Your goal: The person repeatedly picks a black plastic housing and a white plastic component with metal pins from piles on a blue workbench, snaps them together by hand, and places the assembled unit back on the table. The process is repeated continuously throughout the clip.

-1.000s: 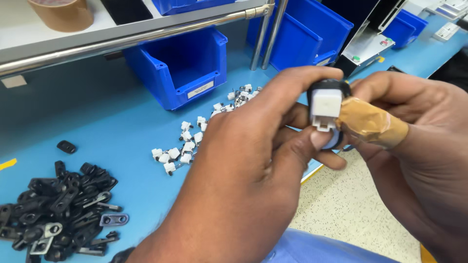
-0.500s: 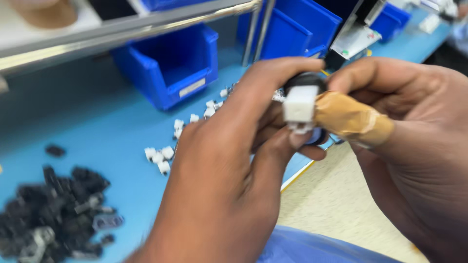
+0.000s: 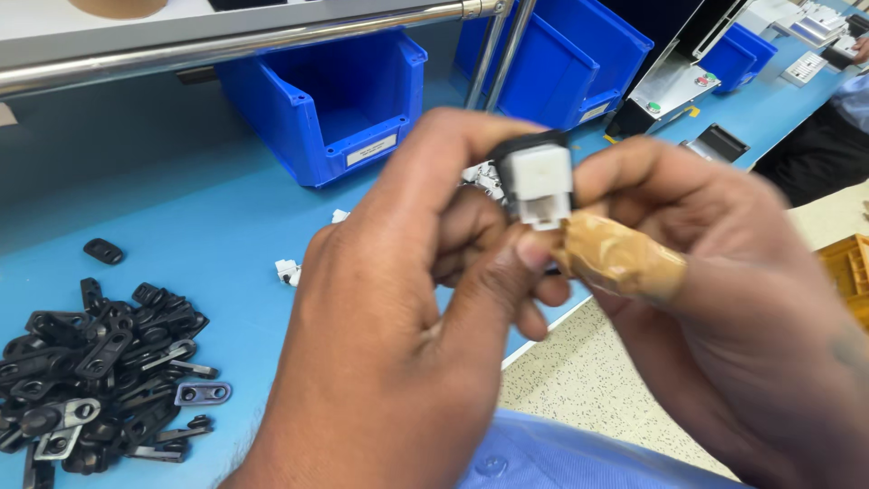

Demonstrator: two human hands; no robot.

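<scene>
Both hands meet over the front edge of the blue table [image 3: 181, 226], gripping one small part: a white plastic connector [image 3: 541, 186] set in a black frame [image 3: 525, 142]. My left hand [image 3: 398, 335] pinches it from the left with thumb and forefinger. My right hand [image 3: 724, 308] holds it from the right; its thumb is wrapped in tan tape [image 3: 615, 258]. A pile of black flat brackets [image 3: 90, 362] lies at the left. Small white connectors [image 3: 290, 270] lie on the table behind my left hand, mostly hidden.
Blue open bins [image 3: 335, 109] stand at the back under a metal rail [image 3: 226, 45]. A metal fixture with coloured buttons [image 3: 674, 86] stands at the back right. Another person's dark sleeve [image 3: 815, 154] shows at the far right. Speckled floor [image 3: 588, 380] lies below the table edge.
Both hands with the part have lifted slightly toward the camera and shifted left in view. The view swung, so the white connectors are now mostly hidden behind my left hand.
</scene>
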